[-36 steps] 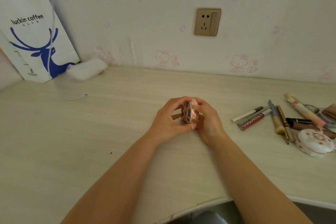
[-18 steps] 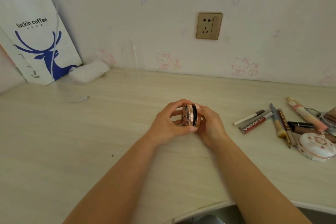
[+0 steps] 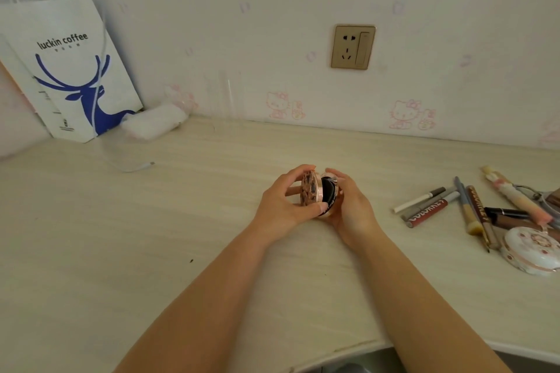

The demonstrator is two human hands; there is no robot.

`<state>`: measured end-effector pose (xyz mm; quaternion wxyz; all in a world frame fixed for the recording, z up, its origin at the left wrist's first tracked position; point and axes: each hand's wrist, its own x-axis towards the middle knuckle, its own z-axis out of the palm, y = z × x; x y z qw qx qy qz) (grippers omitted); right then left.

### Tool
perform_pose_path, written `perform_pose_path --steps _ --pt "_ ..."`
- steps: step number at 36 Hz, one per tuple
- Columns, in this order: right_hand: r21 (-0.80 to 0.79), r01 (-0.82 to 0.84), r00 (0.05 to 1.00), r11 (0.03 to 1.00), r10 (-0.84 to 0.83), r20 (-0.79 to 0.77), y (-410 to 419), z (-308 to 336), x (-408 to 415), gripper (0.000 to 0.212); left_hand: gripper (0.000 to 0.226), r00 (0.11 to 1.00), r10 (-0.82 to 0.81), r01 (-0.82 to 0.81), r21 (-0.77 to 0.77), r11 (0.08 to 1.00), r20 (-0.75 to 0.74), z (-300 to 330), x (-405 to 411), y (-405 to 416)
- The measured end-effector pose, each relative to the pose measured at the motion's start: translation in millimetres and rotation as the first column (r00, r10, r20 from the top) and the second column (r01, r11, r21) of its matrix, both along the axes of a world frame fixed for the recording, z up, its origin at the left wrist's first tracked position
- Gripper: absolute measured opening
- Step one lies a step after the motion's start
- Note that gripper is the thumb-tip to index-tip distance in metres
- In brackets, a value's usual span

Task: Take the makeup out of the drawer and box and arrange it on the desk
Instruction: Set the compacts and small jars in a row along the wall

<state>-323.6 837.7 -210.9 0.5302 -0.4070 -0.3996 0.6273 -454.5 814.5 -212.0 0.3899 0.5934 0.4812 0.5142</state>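
A round rose-gold compact (image 3: 315,193) with a patterned lid stands on edge between both hands over the middle of the desk (image 3: 151,236). Its lid is parted a little and shows a black inside. My left hand (image 3: 281,206) grips the lid side, and my right hand (image 3: 351,209) cups the base side. At the right lies a heap of makeup: pens and pencils (image 3: 430,206), a brush (image 3: 468,209), a pink tube (image 3: 512,194) and a white floral round compact (image 3: 530,250). No drawer or box shows.
A white Luckin Coffee paper bag (image 3: 72,70) leans on the wall at the back left, with a white wrapped packet (image 3: 154,121) and a thin white cable (image 3: 121,160) beside it. A wall socket (image 3: 353,47) sits above. The desk's front edge curves at the lower right.
The compact was closed a second ago; its lid has now been pulled apart from the base, showing the dark inside. Both hands stay in about the same place.
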Motion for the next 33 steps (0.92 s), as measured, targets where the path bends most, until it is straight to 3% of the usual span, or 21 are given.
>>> perform_pose_path --steps 5,8,12,21,33 --pt "0.188 0.113 0.934 0.976 -0.169 0.314 -2.6 -3.9 0.7 0.028 0.061 0.995 0.084 -0.081 0.041 0.996 -0.059 -4.5 0.0 2.2" --pt "0.307 0.182 0.809 0.934 -0.319 0.493 -3.1 -5.4 5.7 0.028 0.061 0.991 0.110 -0.106 0.051 0.993 -0.082 -4.8 0.0 1.8" --pt "0.393 0.127 0.672 0.911 -0.370 0.641 -3.5 -9.9 9.4 0.024 0.060 0.992 0.105 -0.104 0.020 0.994 -0.074 -4.3 -3.2 3.1" --pt "0.372 0.036 0.520 0.927 -0.336 0.786 -6.0 -10.8 11.8 0.027 0.057 0.999 0.045 -0.046 -0.027 0.999 -0.025 -2.2 -8.8 4.8" --pt "0.302 -0.197 0.235 0.933 -0.254 0.938 -10.9 -12.8 10.2 0.044 0.064 1.000 0.015 -0.017 -0.064 0.998 -0.020 -4.6 -9.4 5.3"
